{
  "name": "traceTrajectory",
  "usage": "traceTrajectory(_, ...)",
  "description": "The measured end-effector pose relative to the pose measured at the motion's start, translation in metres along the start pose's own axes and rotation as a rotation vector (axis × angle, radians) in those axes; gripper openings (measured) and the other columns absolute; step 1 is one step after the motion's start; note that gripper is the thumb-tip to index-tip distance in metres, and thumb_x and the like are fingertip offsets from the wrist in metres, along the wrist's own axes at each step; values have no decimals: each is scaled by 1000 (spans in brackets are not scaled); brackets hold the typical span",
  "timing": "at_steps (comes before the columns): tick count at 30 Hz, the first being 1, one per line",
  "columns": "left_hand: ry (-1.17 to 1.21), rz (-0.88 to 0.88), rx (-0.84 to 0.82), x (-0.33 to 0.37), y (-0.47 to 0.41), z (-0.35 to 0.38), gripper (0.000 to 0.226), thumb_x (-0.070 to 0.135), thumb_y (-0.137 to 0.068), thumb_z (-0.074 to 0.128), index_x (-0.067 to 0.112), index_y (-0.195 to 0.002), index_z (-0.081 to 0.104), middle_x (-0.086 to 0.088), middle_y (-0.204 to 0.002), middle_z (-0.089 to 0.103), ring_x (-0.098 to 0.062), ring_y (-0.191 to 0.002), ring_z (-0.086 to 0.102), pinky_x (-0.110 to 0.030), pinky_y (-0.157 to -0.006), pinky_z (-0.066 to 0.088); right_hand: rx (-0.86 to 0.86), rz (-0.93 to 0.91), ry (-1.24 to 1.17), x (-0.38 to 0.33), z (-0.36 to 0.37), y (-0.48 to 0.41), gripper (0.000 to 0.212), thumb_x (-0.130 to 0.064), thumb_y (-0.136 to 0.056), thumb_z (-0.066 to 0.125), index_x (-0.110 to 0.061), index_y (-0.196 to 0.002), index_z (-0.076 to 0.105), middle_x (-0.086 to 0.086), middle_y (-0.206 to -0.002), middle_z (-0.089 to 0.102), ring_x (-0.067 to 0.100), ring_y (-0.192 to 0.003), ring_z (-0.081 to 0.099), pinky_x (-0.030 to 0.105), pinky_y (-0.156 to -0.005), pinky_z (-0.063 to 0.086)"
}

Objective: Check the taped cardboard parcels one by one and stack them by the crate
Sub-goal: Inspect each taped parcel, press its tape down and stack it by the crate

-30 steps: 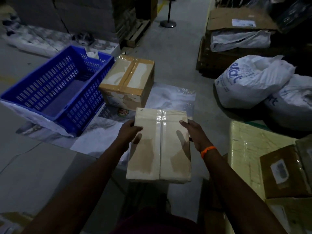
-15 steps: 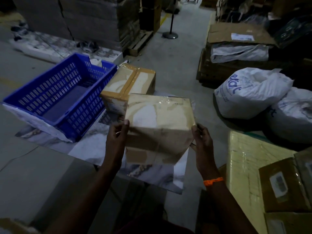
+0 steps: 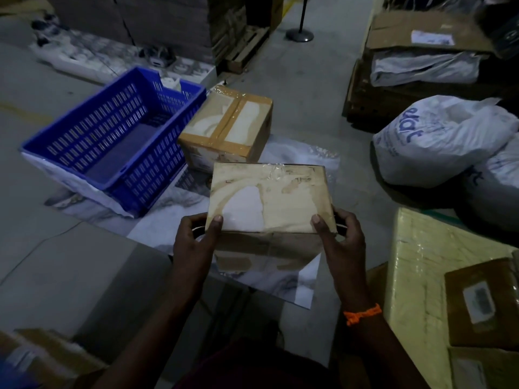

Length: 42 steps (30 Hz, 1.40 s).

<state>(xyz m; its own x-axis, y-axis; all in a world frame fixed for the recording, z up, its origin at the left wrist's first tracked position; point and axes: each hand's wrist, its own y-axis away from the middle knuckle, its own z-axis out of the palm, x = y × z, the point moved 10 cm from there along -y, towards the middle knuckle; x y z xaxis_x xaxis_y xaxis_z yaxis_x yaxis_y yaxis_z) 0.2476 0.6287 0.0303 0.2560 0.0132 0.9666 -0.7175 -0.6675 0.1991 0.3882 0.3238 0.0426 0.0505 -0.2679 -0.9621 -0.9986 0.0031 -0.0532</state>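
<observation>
Cardboard, taped: holding one parcel (image 3: 269,197) off the floor mid-check, left hand (image 3: 193,242) and right hand (image 3: 345,240) gripping its near corners. Already set against the blue crate (image 3: 157,175): one box (image 3: 227,127). Likely unchecked: cartons (image 3: 483,301) at right.

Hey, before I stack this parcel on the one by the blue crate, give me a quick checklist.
1. Grip of left hand on the held parcel, left edge: ok.
2. Grip of right hand on its right edge: ok.
3. Its clear tape sealed all round: cannot tell, other faces hidden.
4. The taped parcel beside the blue crate sits flat, top bare: ok.
5. Printed marks on the held parcel readable: cannot tell, too dim.
</observation>
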Motion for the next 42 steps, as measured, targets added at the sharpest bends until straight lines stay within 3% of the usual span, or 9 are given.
traceTrajectory(5, -79, 42, -17, 9, -2, 1, 48, 55, -85, 67, 28, -124, 57, 5, -128, 62, -8, -114, 60, -36, -93, 55, 2, -37, 83, -5, -1, -8, 40, -39, -88, 77, -28, -123, 60, -2, -126, 63, 10, -109, 63, 10, -77, 51)
traceTrajectory(10, -426, 557, -73, 73, 3, 27, 57, 45, -94, 59, 17, -143, 49, 1, -147, 45, -8, -130, 46, -14, -99, 42, -92, -417, 475, -54, 32, -2, 56, -45, -101, 57, -11, -146, 50, 11, -150, 50, 22, -137, 46, 37, -107, 44)
traceTrajectory(11, -539, 652, -108, 84, 4, 39, 58, 46, -97, 54, 16, -146, 47, -3, -151, 43, -12, -136, 42, -17, -106, 38, -161, -500, 562, -64, 47, -2, 58, -48, -103, 50, -9, -146, 51, 12, -152, 50, 25, -140, 45, 41, -110, 42)
traceTrajectory(14, -933, 771, -277, 90, -6, 78, 67, 53, -99, 31, 14, -153, 40, -9, -163, 32, -24, -152, 24, -48, -121, 26, -318, -586, 827, -74, 81, -12, 66, -53, -105, 31, -7, -148, 50, 15, -156, 48, 30, -147, 40, 53, -117, 32)
traceTrajectory(17, -1160, 769, -380, 76, -19, 95, 74, 57, -100, 15, 12, -156, 35, -11, -166, 26, -27, -154, 21, -52, -124, 18, -412, -537, 885, -69, 94, -25, 76, -58, -104, 15, -8, -154, 43, 13, -160, 43, 28, -152, 34, 50, -122, 23)
traceTrajectory(21, -1148, 779, -374, 72, -24, 96, 67, 51, -104, 14, 15, -156, 35, -8, -164, 29, -24, -153, 25, -43, -122, 15, -454, -492, 846, -61, 94, -28, 80, -59, -100, 6, -14, -159, 36, 6, -165, 36, 19, -156, 25, 43, -126, 13)
traceTrajectory(28, -1158, 757, -368, 70, -23, 97, 66, 49, -105, 15, 15, -156, 37, -8, -163, 32, -24, -152, 27, -46, -123, 21, -454, -449, 808, -54, 93, -30, 76, -58, -102, 8, -18, -158, 38, 1, -166, 35, 14, -156, 23, 38, -126, 10)
traceTrajectory(34, -1124, 817, -421, 75, -3, 88, 66, 52, -104, 23, 13, -153, 41, -9, -162, 35, -22, -151, 29, -47, -123, 21, -451, -519, 709, -70, 82, -13, 83, -67, -103, 8, -14, -150, 51, 6, -157, 49, 15, -150, 36, 35, -124, 21)
traceTrajectory(42, -1107, 896, -418, 51, 40, 59, 64, 54, -106, 25, 15, -156, 36, -5, -165, 25, -20, -154, 19, -42, -125, 8, -366, -699, 752, -61, 56, 36, 58, -46, -110, 27, -10, -144, 58, 6, -153, 53, 17, -148, 42, 42, -121, 33)
